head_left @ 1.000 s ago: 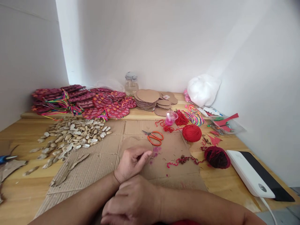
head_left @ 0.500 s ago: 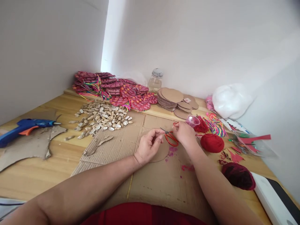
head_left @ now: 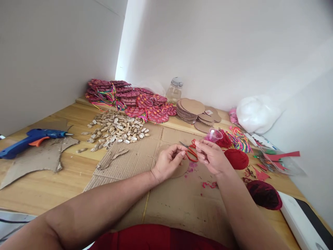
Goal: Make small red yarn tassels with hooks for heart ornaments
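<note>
Where the scissors lie: while the two hands are raised just in front of them, the orange-handled scissors (head_left: 189, 149) rest on the cardboard sheet (head_left: 182, 211), just beyond the round cardboard piece (head_left: 179, 171), and are partly hidden.
Scissors' long axis: slanted across the view, with the blades pointing left and slightly away from the person, the handle loops towards the right and nearer; whether the blades are parted is too small to tell.
Left hand: the left hand (head_left: 170, 159) is above the round piece, covering much of it, with thumb and forefinger tips brought near each other beside the scissors; I cannot tell whether anything thin is between them.
Right hand: the right hand (head_left: 210, 156) faces it, thumb and forefinger pinching a small red strand (head_left: 193, 141), the other fingers loosely curled.
Right of the hands: a clear cup (head_left: 215, 136) with pink contents, a red yarn ball (head_left: 238, 159) partly behind the right hand, and nearer, a dark red yarn ball (head_left: 264, 195) against a white device (head_left: 296, 215).
Left of the hands: a heap of peanut shells (head_left: 119, 127); farther left, a blue glue gun (head_left: 33, 140) on a cardboard offcut (head_left: 47, 161), its nozzle pointing right, on the wooden surface (head_left: 70, 182).
Along the back: a pile of red-purple decorated pieces (head_left: 156, 113), a lidded jar (head_left: 174, 92) and stacked cardboard discs (head_left: 192, 105).
</note>
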`<state>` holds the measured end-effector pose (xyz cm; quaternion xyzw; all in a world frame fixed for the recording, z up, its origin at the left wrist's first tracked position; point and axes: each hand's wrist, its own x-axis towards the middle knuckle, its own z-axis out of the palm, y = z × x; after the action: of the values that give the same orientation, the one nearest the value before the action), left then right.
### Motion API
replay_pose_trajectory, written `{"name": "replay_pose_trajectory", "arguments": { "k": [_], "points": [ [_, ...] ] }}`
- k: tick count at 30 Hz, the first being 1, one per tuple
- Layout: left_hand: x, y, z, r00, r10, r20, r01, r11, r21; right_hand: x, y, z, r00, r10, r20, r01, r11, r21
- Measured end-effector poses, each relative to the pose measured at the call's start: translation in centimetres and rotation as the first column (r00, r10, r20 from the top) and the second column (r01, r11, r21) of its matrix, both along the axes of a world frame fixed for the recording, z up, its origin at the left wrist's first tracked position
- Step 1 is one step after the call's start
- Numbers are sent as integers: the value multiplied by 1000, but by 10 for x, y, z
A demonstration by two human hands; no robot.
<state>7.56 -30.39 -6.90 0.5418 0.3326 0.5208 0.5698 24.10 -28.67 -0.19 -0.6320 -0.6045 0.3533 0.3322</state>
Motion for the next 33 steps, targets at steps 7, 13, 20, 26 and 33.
{"name": "replay_pose_trajectory", "arguments": {
  "k": [7,13,20,26,33],
  "points": [
    [4,-12,9,967,-164,196,206,954,-217,-8,-43,-21,819,-45,-572,-1,997,-80],
    [4,-10,11,960,-117,256,195,932,-305,-8,-41,-37,915,16,-402,3,999,46],
    [3,-8,13,967,-100,234,180,919,-350,-7,-42,-39,977,64,-205,-25,982,188],
    [2,-8,12,980,-103,172,158,924,-348,-8,-46,-41,985,126,-118,-99,973,207],
    [0,-5,11,993,-91,75,110,948,-298,1,-45,-35,998,50,-31,-36,932,362]
  ]
}}
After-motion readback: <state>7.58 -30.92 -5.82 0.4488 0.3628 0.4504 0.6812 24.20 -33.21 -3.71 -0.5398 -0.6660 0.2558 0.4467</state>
